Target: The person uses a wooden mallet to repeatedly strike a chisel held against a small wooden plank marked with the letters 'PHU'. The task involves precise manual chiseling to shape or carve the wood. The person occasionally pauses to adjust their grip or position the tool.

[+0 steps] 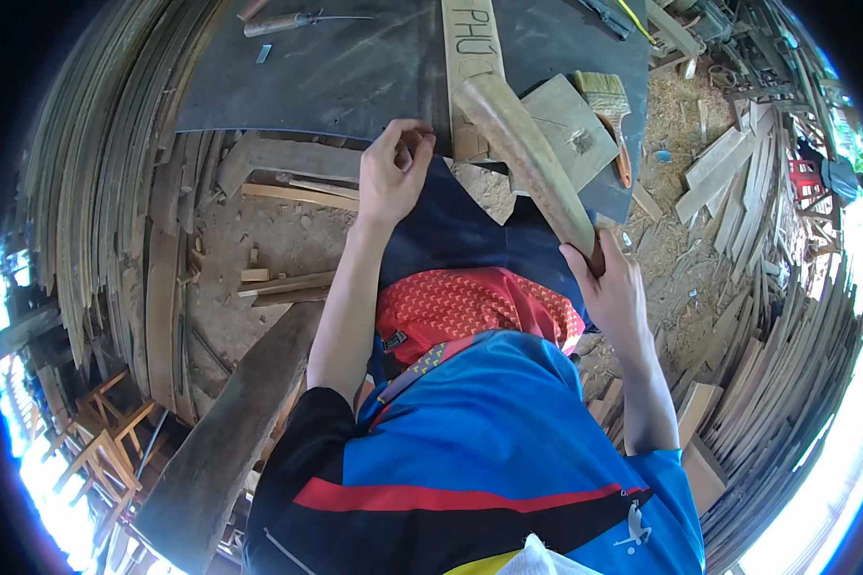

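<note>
My right hand (607, 278) grips the lower end of a long worn wooden bar (518, 144), angled up to the left over a square wooden block (571, 134). My left hand (393, 163) is curled at the near edge of the dark tabletop (307, 86); whatever its fingers hold, if anything, I cannot make out. A pale lettered plank (470, 38) lies lengthwise on the top, partly under the bar. A paintbrush (604, 96) with a wooden handle lies right of the block, and a pale-handled pointed tool (273, 25) lies at upper left.
Long boards are stacked on the left (105, 192) and right (777, 383). A thick plank (216, 450) extends at lower left beside wooden frames (105, 450). Offcuts (714, 163) lie on the dusty floor. A red chair (805, 182) stands at far right.
</note>
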Motion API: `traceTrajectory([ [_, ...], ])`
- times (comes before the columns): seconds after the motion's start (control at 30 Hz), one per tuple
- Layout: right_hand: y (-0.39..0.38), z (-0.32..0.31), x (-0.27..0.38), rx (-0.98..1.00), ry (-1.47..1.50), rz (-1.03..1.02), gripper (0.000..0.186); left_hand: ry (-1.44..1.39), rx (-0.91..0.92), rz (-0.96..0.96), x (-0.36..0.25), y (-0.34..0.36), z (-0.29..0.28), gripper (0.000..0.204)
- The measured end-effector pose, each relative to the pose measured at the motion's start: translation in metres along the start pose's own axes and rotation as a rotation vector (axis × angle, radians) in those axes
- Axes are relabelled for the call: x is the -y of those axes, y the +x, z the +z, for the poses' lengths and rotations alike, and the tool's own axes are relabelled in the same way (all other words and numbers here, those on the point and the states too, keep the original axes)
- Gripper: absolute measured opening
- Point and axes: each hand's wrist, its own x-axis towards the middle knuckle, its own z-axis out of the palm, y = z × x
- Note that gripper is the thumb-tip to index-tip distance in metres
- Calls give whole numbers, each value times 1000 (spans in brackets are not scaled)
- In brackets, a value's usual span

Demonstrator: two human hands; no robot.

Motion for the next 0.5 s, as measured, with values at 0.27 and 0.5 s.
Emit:
traceTrajectory([
  [0.27,-15,4,-15,-29,227,260,39,74,110,53,-7,5,-3,15],
  [0.5,-14,9,-22,-63,395,295,40,215,137,262,-16,24,10,16],
])
